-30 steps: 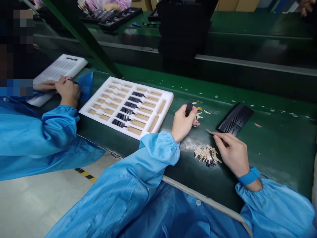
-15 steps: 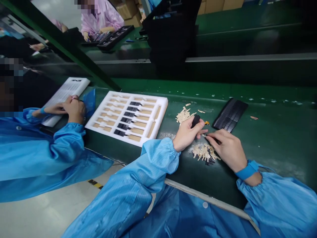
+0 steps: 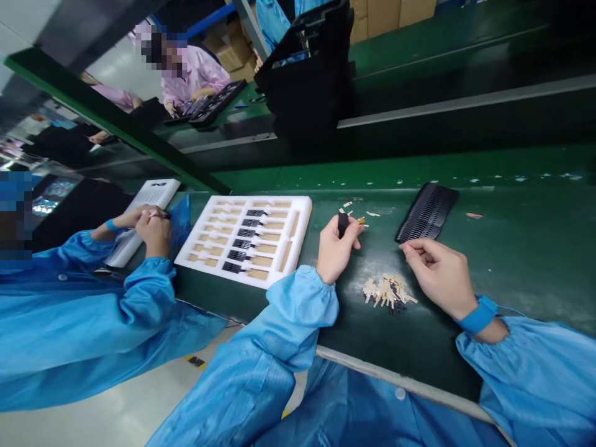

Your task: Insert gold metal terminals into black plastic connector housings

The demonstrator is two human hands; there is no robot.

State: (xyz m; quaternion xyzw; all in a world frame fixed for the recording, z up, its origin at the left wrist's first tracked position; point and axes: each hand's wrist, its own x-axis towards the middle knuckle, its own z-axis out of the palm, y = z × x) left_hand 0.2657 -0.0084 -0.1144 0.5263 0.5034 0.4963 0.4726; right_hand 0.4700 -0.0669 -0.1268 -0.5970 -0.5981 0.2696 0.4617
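Note:
My left hand (image 3: 338, 248) is closed around a small black part (image 3: 343, 223), its exact kind unclear. An orange bit (image 3: 362, 220) shows beyond the fingertips. A few small cream strips (image 3: 347, 204) lie just past this hand. My right hand (image 3: 440, 273) has thumb and forefinger pinched together at the near edge of a black slotted tray (image 3: 431, 208); whatever is between the fingertips is too small to make out. Between and below the hands, a loose pile of cream strips and dark pieces (image 3: 388, 290) rests on the green bench (image 3: 526, 261).
Left of my hands lies a white foam tray (image 3: 303, 217) with several black comb-like parts in its slots. Farther left, a co-worker's hands (image 3: 151, 226) work beside another white tray (image 3: 156, 189). A green beam (image 3: 116, 124) slants behind; stacked black trays (image 3: 310, 81) stand across the bench.
My hands have moved apart: the left went leftward with the black part, over the rear cream strips. My right hand left the near pile and reached the slotted tray's edge. The camera tilted slightly.

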